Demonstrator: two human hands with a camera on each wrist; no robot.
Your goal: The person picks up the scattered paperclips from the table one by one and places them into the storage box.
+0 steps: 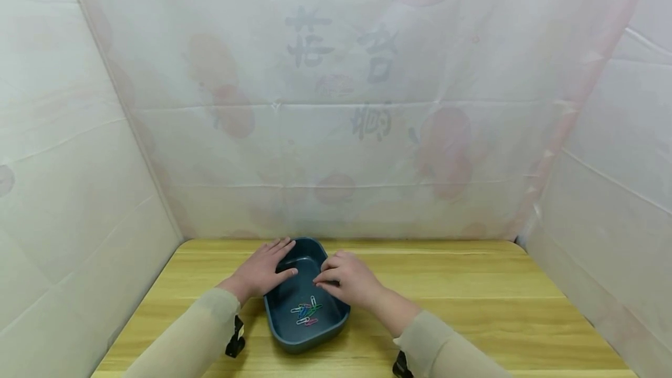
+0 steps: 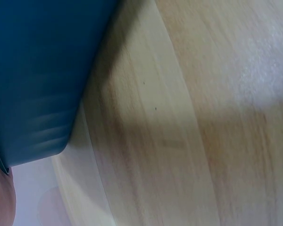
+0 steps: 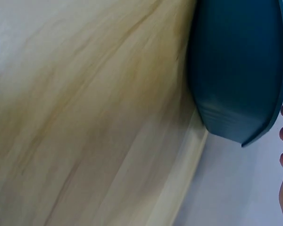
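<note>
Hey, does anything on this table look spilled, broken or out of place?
Nothing stands out. The blue tub sits flat on the wooden table, and the coloured paper clips all lie inside it, none on the wood. The left hand rests on the tub's left rim, and the right hand on its right rim.

Bare table lies open right of the bin. Both hands crowd its rim. The backdrop seemingly closes off the far edge.
</note>
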